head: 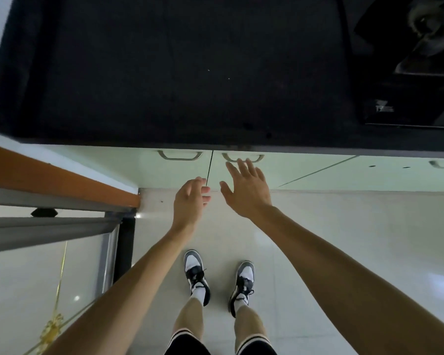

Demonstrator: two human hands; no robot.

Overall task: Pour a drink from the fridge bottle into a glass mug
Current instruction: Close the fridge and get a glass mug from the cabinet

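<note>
Indoors, a person is standing before a dark surface [164,73] and looking straight down. Left of that surface, an orange-brown ledge [49,175] is running above a metal-framed glass door [36,265]. Below the surface's front edge, two pale green cabinet doors [113,165] are meeting at a thin seam, one bearing the left handle [180,155] and the other the right handle [259,158]. The left grip [190,201], a bare hand, is hovering by the seam, its fingers loosely curled and holding nothing. The right grip [249,190] is stretching out beside it, fingers straight and apart, fingertips lying over the right handle; whether they are touching it cannot be told. Further below the surface, two grey-and-white shoes [194,270] are standing on the pale tiled floor [344,239]. At the surface's far right, a black appliance [408,98] is sitting. The bottle and the mug are falling outside this view.
</note>
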